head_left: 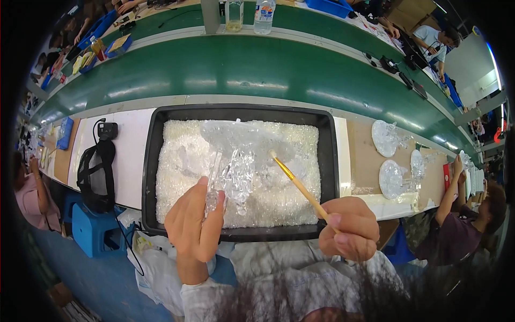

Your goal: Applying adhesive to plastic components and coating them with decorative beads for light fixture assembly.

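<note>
My left hand [194, 222] is closed on the lower stem of a clear, glossy plastic piece [236, 166]. Its broad, frosted upper part spreads out over the tray; the exact outline is hard to make out against the grains. In my right hand [351, 228] I pinch a thin paintbrush [303, 194] with a pale wooden handle and a gold-coloured ferrule. The brush's tip lies at the right part of the clear piece. Beneath both is a black rectangular tray [331, 161] filled with whitish, glassy granules [289, 209], dented in places.
Clear round pieces [385, 138] stand on brown board right of the tray. On the left lie a black strap [96, 182] and a small camera [107, 130]. Beyond runs a green surface [161, 70] with two bottles [264, 17] at its far edge. Co-workers [464, 214] sit on both sides.
</note>
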A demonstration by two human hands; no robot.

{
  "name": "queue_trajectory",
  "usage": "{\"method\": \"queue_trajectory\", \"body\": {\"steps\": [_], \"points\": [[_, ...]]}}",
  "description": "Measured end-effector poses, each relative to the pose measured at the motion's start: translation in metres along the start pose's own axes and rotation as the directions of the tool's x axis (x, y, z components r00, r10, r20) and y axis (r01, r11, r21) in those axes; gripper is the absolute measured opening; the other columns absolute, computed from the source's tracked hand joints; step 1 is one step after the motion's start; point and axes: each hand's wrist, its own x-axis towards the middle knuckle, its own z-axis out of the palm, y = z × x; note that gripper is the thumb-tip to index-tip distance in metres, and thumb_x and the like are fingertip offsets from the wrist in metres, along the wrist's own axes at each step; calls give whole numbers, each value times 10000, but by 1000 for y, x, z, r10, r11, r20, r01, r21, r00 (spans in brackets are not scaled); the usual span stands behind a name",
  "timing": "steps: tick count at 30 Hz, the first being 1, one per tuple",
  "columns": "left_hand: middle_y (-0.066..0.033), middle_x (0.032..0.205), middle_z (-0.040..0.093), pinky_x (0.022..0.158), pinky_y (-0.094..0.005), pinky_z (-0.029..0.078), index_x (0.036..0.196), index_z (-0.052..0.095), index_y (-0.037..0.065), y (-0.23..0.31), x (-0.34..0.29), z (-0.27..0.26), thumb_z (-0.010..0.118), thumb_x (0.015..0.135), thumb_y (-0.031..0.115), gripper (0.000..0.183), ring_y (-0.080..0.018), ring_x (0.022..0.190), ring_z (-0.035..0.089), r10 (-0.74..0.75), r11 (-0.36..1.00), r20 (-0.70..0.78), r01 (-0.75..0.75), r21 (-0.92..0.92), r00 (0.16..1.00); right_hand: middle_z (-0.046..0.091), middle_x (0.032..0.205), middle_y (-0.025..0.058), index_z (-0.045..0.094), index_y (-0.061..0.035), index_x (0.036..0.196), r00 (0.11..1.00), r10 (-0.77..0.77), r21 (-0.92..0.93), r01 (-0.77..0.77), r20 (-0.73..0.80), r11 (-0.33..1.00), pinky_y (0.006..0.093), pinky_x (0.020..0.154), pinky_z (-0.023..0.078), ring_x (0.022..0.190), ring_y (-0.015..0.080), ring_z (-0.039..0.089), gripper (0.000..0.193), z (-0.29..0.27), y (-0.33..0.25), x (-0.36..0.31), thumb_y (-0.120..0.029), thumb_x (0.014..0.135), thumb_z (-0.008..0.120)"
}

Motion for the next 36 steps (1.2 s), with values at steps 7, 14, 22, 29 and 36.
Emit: {"method": "queue_trajectory", "body": {"steps": [7, 14, 22, 29, 36], "points": [[-322, 990, 651, 623, -396, 599, 694, 591, -70, 3, 0, -1, 775, 634, -81, 194, -388, 746, 686, 11, 1000, -20, -12, -17, 1000, 585, 877, 190, 457, -10, 986, 985, -9, 37, 15, -171, 999, 320, 370, 461, 507, 257, 578, 152, 0, -4, 1, -64, 870, 538], [-276, 992, 683, 691, -417, 578, 1021, 632, 5, 3, -8, -3, 599, 754, -115, 295, -381, 802, 702, -2, 999, 11, 2, 37, 1000, 580, 845, 148, 446, -25, 965, 996, 11, 5, -11, -83, 1000, 295, 352, 432, 504, 234, 572, 125, -1, -4, 1, -82, 890, 528], [-314, 1030, 653, 716, -447, 577, 989, 643, -48, 4, -5, -6, 629, 759, -100, 236, -416, 854, 691, 53, 999, 51, -53, -3, 997, 579, 800, 132, 451, -51, 937, 990, 22, 55, -15, -139, 998, 294, 350, 423, 494, 227, 570, 91, -2, -2, 10, -96, 910, 525], [-330, 1093, 628, 774, -472, 567, 966, 650, -81, 9, -6, -13, 660, 755, -103, 212, -449, 934, 670, 34, 999, 126, -32, -18, 991, 631, 820, 162, 493, -57, 924, 992, 124, 20, -123, -26, 992, 327, 377, 446, 503, 252, 587, 116, -8, -11, 22, -107, 896, 593], [-310, 1075, 647, 744, -454, 575, 944, 663, -57, 11, -3, -8, 652, 776, -71, 169, -432, 908, 683, 8, 1000, 79, -7, -12, 997, 621, 799, 171, 485, -53, 922, 989, 90, 12, -89, -114, 996, 314, 374, 448, 499, 243, 586, 163, -16, -8, 17, -120, 877, 626]]}}
